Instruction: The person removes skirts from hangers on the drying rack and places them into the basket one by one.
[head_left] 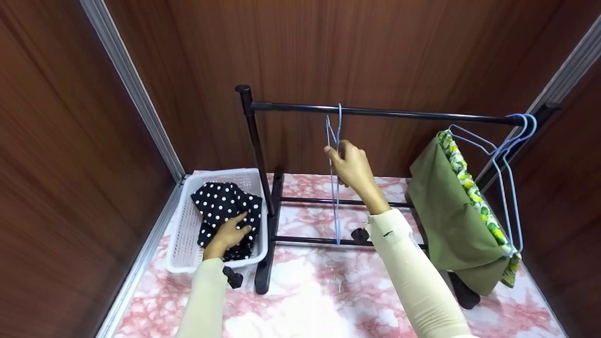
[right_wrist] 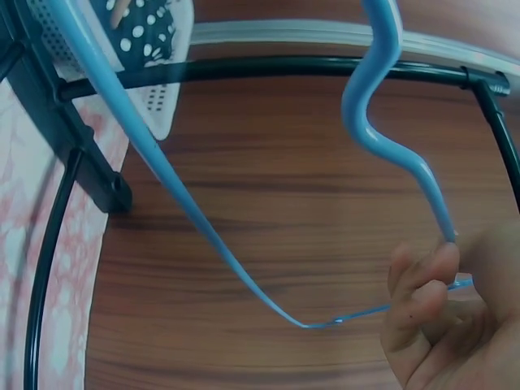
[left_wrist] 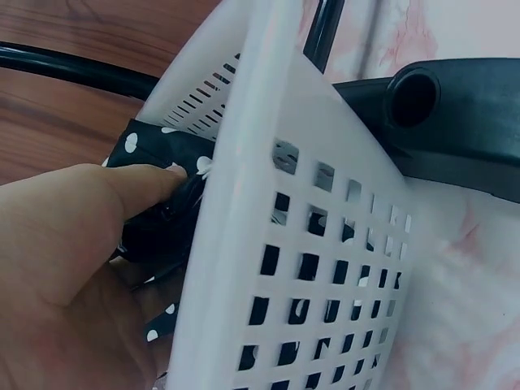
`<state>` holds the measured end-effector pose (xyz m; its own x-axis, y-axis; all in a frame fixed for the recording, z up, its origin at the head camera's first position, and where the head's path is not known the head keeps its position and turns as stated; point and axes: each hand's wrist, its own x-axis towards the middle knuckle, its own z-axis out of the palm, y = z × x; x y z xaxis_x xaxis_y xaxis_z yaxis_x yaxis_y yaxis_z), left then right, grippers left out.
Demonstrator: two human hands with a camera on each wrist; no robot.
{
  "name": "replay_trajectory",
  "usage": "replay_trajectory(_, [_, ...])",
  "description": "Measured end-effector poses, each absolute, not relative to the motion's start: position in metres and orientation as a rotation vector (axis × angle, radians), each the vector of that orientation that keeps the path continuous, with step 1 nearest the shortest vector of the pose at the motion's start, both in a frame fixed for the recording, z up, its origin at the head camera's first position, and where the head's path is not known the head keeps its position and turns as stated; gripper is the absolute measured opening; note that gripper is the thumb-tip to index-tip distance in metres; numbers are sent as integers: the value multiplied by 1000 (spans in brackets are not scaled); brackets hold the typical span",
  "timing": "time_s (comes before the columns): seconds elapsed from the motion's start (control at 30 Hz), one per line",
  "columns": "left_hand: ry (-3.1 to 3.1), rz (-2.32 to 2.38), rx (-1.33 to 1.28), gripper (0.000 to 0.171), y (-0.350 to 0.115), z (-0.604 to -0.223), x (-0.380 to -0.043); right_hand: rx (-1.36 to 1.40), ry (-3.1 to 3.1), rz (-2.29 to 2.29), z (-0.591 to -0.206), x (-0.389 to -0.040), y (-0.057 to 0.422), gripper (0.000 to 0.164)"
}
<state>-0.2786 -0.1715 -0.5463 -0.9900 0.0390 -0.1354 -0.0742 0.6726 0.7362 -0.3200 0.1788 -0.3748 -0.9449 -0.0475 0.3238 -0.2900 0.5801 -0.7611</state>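
Note:
My right hand (head_left: 354,166) pinches a blue wire clothes hanger (head_left: 336,202) near its neck, with the hanger's hook right at the black rail (head_left: 291,107). Seen from the right wrist, the blue wire (right_wrist: 183,195) runs into the fingers of the right hand (right_wrist: 443,317). My left hand (head_left: 229,234) is down inside a white plastic basket (head_left: 181,256), on a bunched black cloth with white polka dots (head_left: 218,199). In the left wrist view, the thumb of the left hand (left_wrist: 65,244) lies over the dotted cloth (left_wrist: 158,150) with the fingers curled beneath it, partly hidden.
At the rack's right end, more blue hangers (head_left: 516,188) hang together. An olive green cloth (head_left: 455,211) and a lemon-print cloth (head_left: 462,176) drape there. The rack's black foot (head_left: 264,267) stands beside the basket. Wood-patterned panels (head_left: 300,51) enclose the rack.

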Motion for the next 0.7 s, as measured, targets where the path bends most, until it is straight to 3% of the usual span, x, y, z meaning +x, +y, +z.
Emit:
replay_trajectory(0.23, [2740, 1260, -88, 55, -169, -542, -277, 268, -2558, 1288, -375, -315, 185, 43])
replay_trajectory(0.4, [2906, 1268, -47, 41, -166, -536, -282, 241, -2517, 1267, -373, -312, 190, 51])
replay_trajectory(0.7, [3152, 1308, -212, 29, -154, -510, -292, 219, -2443, 1208, -362, -306, 204, 44])
